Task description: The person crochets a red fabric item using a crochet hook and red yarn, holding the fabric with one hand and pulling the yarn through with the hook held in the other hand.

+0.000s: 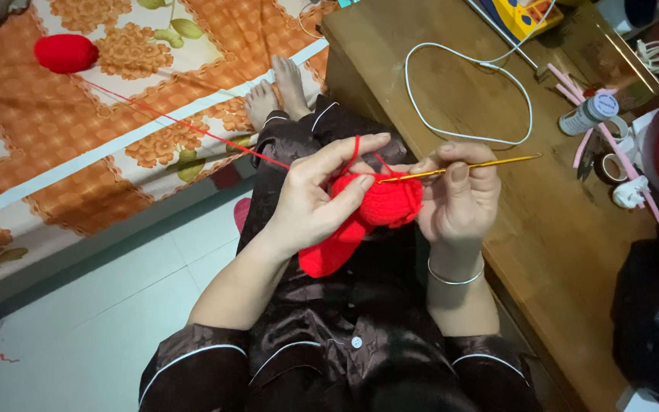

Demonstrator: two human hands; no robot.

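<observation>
Red crocheted yarn piece (371,210) over lap beside brown wooden table (543,229), white looped cable (421,57) and small white bottle (589,114) on table, red yarn ball (65,53) far left on patterned bedspread (116,114), left hand (310,198) pinching piece, strand over forefinger, right hand (459,198) closed around thin golden metal crochet hook (482,164).

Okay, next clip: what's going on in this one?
A seated person is crocheting. The right hand holds a gold crochet hook, its tip in a red crocheted piece that the left hand grips, with the red yarn strand looped over the raised index finger. The strand runs back to a red yarn ball lying on the orange floral bedspread. Beside the person, a wooden table carries a white cable, a small bottle and tape rolls.
</observation>
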